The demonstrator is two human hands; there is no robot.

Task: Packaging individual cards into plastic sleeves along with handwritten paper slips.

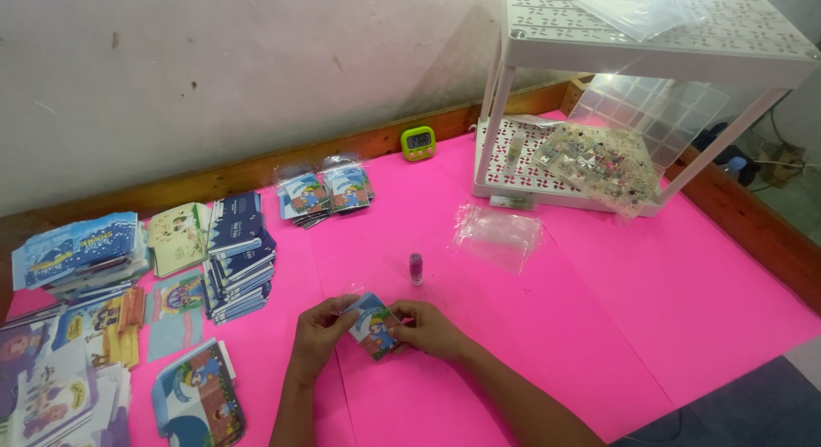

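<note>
Both my hands hold one small illustrated card [373, 325] in a clear sleeve, low over the pink table [599, 293]. My left hand [318, 332] grips its left edge and my right hand [430, 329] pinches its right edge. Just beyond the card stands a small glitter vial [416, 268], upright and untouched. A heap of empty clear plastic sleeves [499, 232] lies further right.
Stacks of printed cards and booklets [239, 254] cover the left side; sleeved cards [325, 190] sit further back. A green digital timer [418, 142] leans by the wooden border. A white perforated rack [658, 45] at the back right holds a tray of small beads [599, 163].
</note>
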